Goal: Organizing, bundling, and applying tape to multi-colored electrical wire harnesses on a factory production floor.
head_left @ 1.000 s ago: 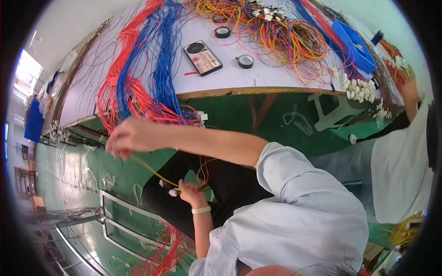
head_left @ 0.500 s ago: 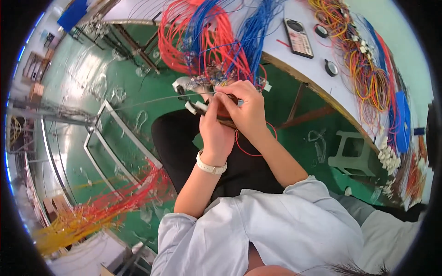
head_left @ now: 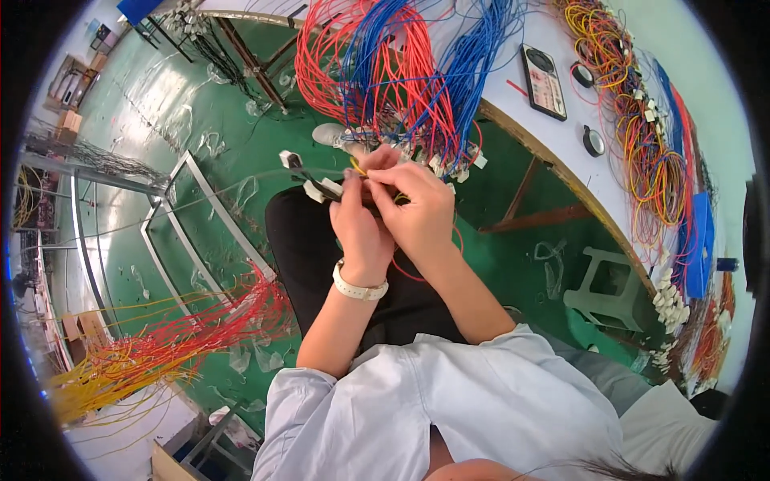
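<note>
Both hands meet above the person's lap, just below the edge of the white worktable (head_left: 513, 96). The left hand (head_left: 358, 224), with a white wristband (head_left: 359, 287) at its wrist, is closed around a dark bundle of thin wires fitted with small white plastic connectors (head_left: 314, 186); the connectors project to the left of the fingers. The right hand (head_left: 417, 210) lies against the left hand, with its fingertips pinched on a thin yellow wire (head_left: 358, 167) at the top of the bundle. The bundle is held between the two hands, in front of the black trousers (head_left: 309, 248). Directly above the hands, a thick hank of red and blue wires with white end connectors (head_left: 401, 80) hangs over the table edge. On the tabletop lie a black rectangular handheld device (head_left: 544, 82) and two dark tape rolls (head_left: 593, 141) beside more orange and yellow wire loops (head_left: 634, 104). On the green floor to the lower left lies a loose spread of red and yellow wires (head_left: 160, 353). A pale green plastic stool (head_left: 605, 284) stands under the table at the right.
</note>
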`<state>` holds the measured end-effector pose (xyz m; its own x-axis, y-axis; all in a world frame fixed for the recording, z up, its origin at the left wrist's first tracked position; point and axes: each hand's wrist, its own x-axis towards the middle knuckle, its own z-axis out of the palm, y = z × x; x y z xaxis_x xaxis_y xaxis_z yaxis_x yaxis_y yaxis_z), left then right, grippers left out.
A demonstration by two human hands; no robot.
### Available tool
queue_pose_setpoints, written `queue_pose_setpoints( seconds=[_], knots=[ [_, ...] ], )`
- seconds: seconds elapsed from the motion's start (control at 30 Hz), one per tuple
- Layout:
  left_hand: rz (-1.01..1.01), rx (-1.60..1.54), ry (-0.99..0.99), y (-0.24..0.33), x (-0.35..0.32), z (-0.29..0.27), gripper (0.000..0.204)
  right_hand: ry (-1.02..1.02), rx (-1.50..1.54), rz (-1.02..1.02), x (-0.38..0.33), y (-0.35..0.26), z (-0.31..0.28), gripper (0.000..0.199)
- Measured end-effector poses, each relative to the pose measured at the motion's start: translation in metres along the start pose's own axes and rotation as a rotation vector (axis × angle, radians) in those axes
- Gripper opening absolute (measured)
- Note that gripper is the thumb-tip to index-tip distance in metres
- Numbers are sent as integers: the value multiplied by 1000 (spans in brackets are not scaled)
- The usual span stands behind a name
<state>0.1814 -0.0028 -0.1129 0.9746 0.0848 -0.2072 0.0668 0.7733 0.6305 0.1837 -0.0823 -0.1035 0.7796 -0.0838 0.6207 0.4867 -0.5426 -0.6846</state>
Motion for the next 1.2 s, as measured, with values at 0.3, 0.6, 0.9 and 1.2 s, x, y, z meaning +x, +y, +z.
queue_pose_setpoints(
  seconds=[0.3, 0.6, 0.9, 1.2],
  knots=[
    [346, 611, -267, 2, -5, -1, 33, -62, 423, 525, 5, -1, -17, 12],
    [26, 109, -213, 39, -2, 0, 27, -195, 658, 642, -4, -6, -20, 10],
    [289, 602, -141, 23, -12, -17, 27, -268, 833, 707, -7, -6, -9, 11],
    [-131, -185, -179, 43, -4, -37, 20, -286, 862, 697, -31, 4, 5, 25]
  ],
)
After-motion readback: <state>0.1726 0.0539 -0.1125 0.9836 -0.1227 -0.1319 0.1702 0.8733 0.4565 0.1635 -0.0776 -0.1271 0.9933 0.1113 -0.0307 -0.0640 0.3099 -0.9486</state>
